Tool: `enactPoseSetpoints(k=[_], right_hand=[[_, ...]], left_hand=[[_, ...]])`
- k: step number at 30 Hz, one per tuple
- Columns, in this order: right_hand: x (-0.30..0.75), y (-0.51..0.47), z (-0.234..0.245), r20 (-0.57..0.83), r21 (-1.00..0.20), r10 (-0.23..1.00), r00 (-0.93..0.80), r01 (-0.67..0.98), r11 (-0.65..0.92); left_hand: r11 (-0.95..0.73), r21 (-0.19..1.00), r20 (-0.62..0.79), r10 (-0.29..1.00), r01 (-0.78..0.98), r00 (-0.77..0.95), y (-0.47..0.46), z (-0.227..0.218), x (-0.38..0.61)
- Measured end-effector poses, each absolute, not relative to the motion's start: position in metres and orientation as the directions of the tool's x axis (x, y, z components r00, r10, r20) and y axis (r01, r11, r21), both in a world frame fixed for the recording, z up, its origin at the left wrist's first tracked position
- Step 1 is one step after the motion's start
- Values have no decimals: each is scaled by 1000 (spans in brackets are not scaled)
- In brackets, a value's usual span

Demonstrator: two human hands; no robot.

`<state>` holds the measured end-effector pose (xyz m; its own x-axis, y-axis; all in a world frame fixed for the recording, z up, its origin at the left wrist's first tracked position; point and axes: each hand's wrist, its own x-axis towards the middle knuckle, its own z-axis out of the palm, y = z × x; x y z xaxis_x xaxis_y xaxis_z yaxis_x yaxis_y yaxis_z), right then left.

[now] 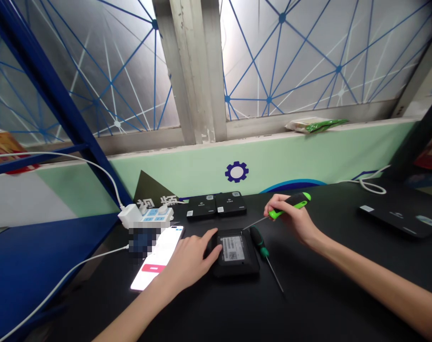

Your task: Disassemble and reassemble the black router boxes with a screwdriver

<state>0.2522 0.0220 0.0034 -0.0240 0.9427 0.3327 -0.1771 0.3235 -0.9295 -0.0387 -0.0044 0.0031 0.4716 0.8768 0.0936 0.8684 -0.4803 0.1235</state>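
A black set-top box [251, 267] lies on the black table with its label side up. My left hand [190, 259] grips its left side, the thumb on top near the label and the index finger along the far left edge. In my right hand [290, 213] is a screwdriver [300, 203] with a black and bright green handle. Its shaft slants down to the left, and the tip meets the box's far edge. A second screwdriver [259, 243], with a black and dark green handle, lies just right of the box, its shaft pointing toward me.
Two black boxes [216, 205] sit side by side behind. A lit phone [155, 266] lies left, partly under my left forearm. Beyond it are a power strip [158, 216] and a white charger [130, 216] with cables. Another black box [397, 221] rests at right.
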Motion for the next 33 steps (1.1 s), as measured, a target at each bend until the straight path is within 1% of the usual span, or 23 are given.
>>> enactPoseSetpoints(k=[7,13,17,20,23,27,33], right_hand=[[256,21,3,398,-916,916,-42,-68,395],[257,21,3,444,-896,892,-88,-48,441],[255,18,5,498,-866,865,-59,21,499],[255,17,5,510,-857,859,-37,57,512],[254,18,3,498,-866,867,-30,42,499],[250,17,-1,476,-880,878,-52,-26,475],[237,8,-9,462,-885,882,-91,-100,454]], left_hand=[[-471,114,80,882,875,464,-3,3,-38],[-456,126,68,890,881,451,-4,3,-38],[-454,138,64,891,880,450,-4,3,-38],[-453,135,64,891,881,449,-4,3,-38],[-455,132,65,890,880,451,-4,3,-38],[-441,142,73,897,886,435,-5,4,-37],[-414,138,46,910,900,412,-6,8,-32]])
